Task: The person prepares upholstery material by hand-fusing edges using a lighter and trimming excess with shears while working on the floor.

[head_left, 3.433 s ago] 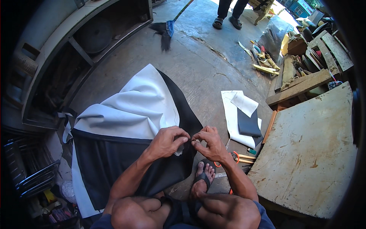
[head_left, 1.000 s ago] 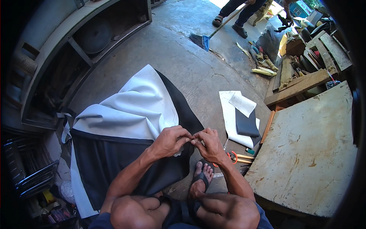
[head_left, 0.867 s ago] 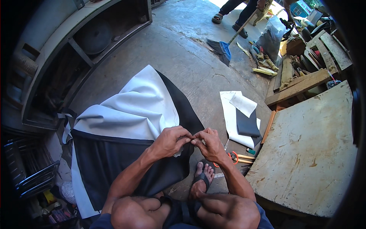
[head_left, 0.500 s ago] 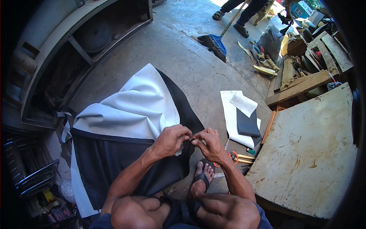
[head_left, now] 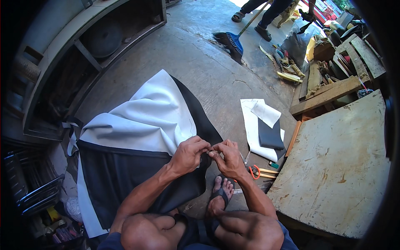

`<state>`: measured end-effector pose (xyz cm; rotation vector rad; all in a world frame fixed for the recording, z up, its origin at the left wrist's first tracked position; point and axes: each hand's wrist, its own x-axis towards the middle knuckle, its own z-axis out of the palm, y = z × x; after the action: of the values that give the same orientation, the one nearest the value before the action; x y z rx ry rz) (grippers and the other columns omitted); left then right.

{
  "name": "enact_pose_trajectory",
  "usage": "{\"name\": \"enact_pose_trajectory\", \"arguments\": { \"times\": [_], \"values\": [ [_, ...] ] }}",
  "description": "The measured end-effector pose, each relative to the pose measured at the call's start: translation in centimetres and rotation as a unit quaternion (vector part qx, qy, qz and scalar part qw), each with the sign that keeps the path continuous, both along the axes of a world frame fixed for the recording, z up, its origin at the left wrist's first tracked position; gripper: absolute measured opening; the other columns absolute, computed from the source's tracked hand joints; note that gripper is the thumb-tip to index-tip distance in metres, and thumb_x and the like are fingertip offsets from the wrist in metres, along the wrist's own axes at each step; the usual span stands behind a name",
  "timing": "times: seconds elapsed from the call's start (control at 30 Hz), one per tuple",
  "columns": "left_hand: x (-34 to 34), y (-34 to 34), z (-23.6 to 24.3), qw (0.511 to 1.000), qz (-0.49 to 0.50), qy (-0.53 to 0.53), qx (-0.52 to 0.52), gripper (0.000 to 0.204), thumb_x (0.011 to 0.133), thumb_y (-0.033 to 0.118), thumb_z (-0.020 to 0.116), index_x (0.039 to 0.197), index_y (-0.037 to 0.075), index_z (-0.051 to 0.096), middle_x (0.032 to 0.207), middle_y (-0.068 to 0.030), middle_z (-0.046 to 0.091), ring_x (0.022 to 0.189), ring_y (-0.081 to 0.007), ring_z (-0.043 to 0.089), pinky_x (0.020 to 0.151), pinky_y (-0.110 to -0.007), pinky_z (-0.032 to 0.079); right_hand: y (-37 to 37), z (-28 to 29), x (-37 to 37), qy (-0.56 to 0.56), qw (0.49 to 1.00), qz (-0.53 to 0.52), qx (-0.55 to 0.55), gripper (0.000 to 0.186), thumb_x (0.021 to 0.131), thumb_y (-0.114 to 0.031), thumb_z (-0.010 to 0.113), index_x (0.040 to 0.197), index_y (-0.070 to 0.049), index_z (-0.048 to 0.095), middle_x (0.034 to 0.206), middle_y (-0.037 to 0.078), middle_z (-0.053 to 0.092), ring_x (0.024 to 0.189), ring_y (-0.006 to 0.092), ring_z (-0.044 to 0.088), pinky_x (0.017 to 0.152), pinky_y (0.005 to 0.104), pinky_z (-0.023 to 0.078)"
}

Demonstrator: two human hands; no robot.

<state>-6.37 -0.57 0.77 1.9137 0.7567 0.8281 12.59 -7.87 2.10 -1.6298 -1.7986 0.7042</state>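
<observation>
My left hand [head_left: 188, 155] and my right hand [head_left: 228, 157] meet fingertip to fingertip in front of me, both closed in a pinch. What they pinch between them is too small to make out. Beneath and left of them spreads a large sheet of upholstery material, its black face [head_left: 133, 177] folded against its white backing [head_left: 146, 110]. A thin thread or drawn line runs down the white side near my left hand. Orange-handled scissors [head_left: 254, 171] lie on the floor beside my right wrist, partly covered by the forearm.
Folded white and black material pieces [head_left: 271, 135] lie to the right, with a small green item [head_left: 273, 165] below. A worn board [head_left: 333, 166] fills the right side. Behind it are wood scraps [head_left: 329, 89]. At the top, a person holds a blue broom [head_left: 234, 43]. A cabinet [head_left: 89, 62] stands left.
The other person's broom has shifted slightly left and up along the floor. My hands stay pinched together with only a tiny shift of the fingers.
</observation>
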Motion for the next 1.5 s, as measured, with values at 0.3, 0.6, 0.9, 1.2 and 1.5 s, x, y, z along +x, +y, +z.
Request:
{"name": "enact_pose_trajectory", "arguments": {
  "times": [0.3,0.6,0.9,1.2,1.5],
  "values": [
    [-0.8,0.8,1.8,0.998,-0.053,0.028,-0.032,0.016,0.086,0.007,0.076,0.1,0.002,0.071,0.087,-0.0121,0.068,0.08,-0.0277,0.069,0.073,-0.038,0.053,-0.3,-0.2,-0.1,0.002,1.0,-0.017,0.023,0.015,0.091,-0.021,0.073,0.098,-0.007,0.073,0.089,0.008,0.068,0.093,0.0261,0.061,0.089,0.0422,0.041],
    [-1.4,1.0,0.9,0.997,-0.058,0.04,-0.035,0.013,0.086,0.006,0.077,0.098,0.002,0.074,0.088,-0.0125,0.071,0.082,-0.0266,0.071,0.073,-0.035,0.054,-0.3,0.2,0.0,0.054,0.998,0.002,-0.021,0.017,0.089,-0.018,0.074,0.1,-0.005,0.072,0.092,0.01,0.067,0.094,0.0292,0.06,0.089,0.0416,0.043],
    [-0.5,0.1,0.1,0.997,-0.018,0.023,-0.078,0.012,0.088,0.004,0.074,0.099,0.001,0.075,0.086,-0.0132,0.073,0.077,-0.0222,0.071,0.069,-0.032,0.054,-0.5,-0.5,0.0,-0.029,0.998,0.027,0.045,0.013,0.091,-0.014,0.071,0.101,-0.006,0.068,0.092,0.009,0.066,0.095,0.0293,0.059,0.088,0.0444,0.041],
    [-0.6,0.3,0.3,0.988,-0.043,0.051,-0.141,0.011,0.09,0.005,0.072,0.1,0.001,0.075,0.084,-0.0113,0.074,0.076,-0.0152,0.07,0.07,-0.03,0.054,-0.6,-0.4,-0.3,-0.046,0.998,0.02,0.039,0.014,0.091,-0.016,0.071,0.1,-0.006,0.069,0.092,0.009,0.066,0.095,0.0283,0.059,0.09,0.045,0.04],
    [-1.3,1.9,1.5,0.985,-0.079,0.083,-0.127,0.014,0.091,0.008,0.073,0.103,0.001,0.075,0.088,-0.0121,0.073,0.079,-0.0186,0.071,0.072,-0.032,0.054,-0.3,0.5,0.2,0.021,0.999,-0.004,-0.035,0.019,0.09,-0.02,0.074,0.102,-0.005,0.072,0.092,0.013,0.066,0.094,0.032,0.06,0.087,0.043,0.045]
  ]
}}
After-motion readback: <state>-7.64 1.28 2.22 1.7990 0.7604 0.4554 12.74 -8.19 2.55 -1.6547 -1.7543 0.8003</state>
